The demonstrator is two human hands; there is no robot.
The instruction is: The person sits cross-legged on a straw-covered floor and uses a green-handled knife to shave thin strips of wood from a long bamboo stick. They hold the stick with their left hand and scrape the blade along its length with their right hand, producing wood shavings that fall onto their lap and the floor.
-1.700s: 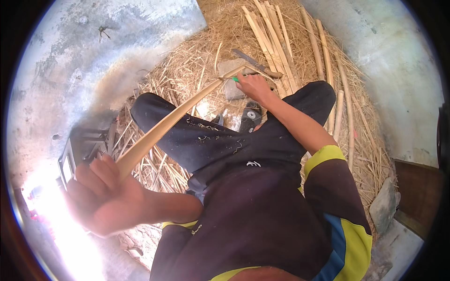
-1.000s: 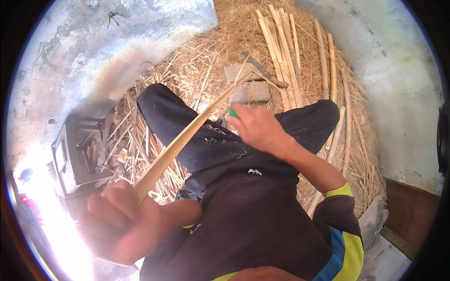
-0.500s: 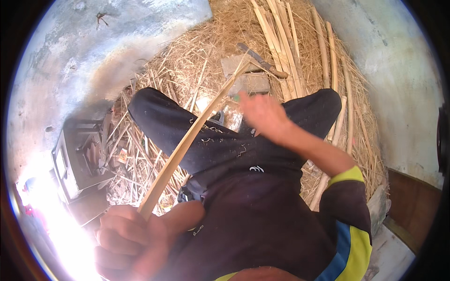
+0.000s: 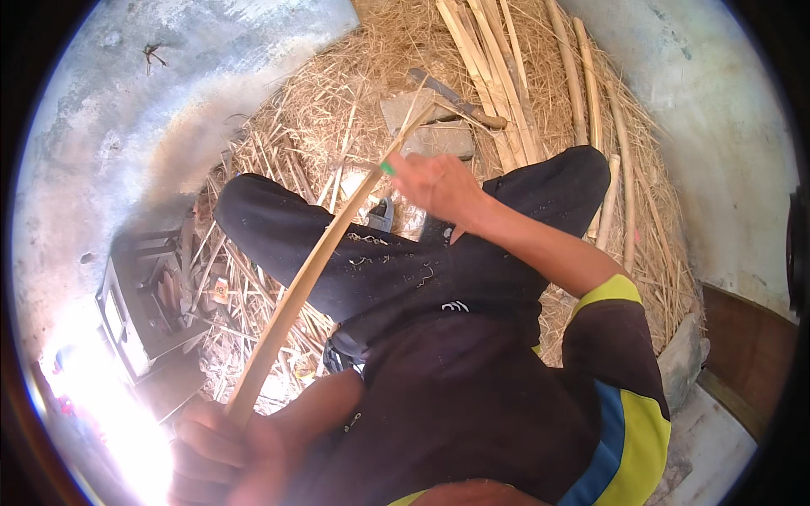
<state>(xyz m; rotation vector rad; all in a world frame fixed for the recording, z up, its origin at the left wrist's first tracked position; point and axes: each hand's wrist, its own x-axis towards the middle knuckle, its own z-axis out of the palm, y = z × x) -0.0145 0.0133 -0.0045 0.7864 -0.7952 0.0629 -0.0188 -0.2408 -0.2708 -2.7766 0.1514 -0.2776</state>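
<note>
The left grip holds the near end of a pale strip slanting over the left leg; the right grip holds a green object by its far part. Beyond, a knife lies near two blocks and poles.

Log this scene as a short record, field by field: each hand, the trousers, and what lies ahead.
Left hand: closed around the near end of a long wooden strip
Right hand: holds a small green thing by the strip's upper part; contact unclear
Trousers: dark, dotted with pale shavings
Ahead: straw, blocks, a large knife, split sticks
</note>
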